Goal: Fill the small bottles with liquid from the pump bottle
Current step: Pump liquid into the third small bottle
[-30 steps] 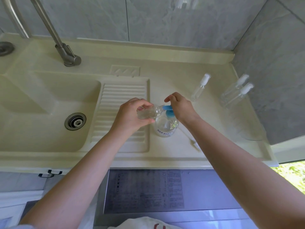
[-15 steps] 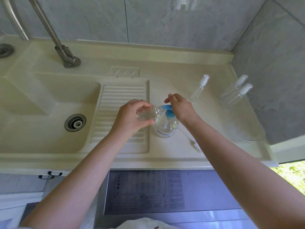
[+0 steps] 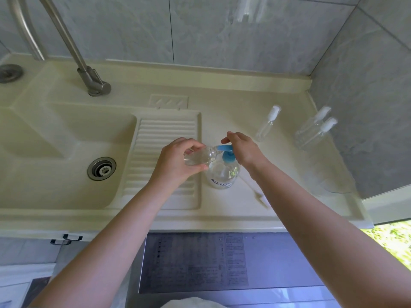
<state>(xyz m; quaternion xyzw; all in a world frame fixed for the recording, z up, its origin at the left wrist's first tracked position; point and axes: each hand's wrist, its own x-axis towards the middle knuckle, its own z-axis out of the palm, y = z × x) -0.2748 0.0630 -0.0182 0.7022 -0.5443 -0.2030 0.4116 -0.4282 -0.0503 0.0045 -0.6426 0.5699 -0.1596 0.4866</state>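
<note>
A clear pump bottle (image 3: 223,174) with a blue pump head (image 3: 227,152) stands on the cream counter beside the ribbed drainboard. My left hand (image 3: 178,162) grips a small clear bottle (image 3: 200,157), tilted with its open neck against the blue spout. My right hand (image 3: 243,150) rests on top of the pump head, fingers curled over it. One capped small spray bottle (image 3: 266,124) stands behind my right hand. Two more capped small bottles (image 3: 314,130) stand near the right wall.
The sink basin (image 3: 55,152) with its drain lies to the left, the metal faucet (image 3: 89,78) behind it. A thin white spray tube (image 3: 255,192) lies on the counter right of the pump bottle. A clear object (image 3: 335,185) sits at the right edge.
Both hands stay at the pump bottle, with the small bottle still at the spout. Only the camera view has shifted slightly.
</note>
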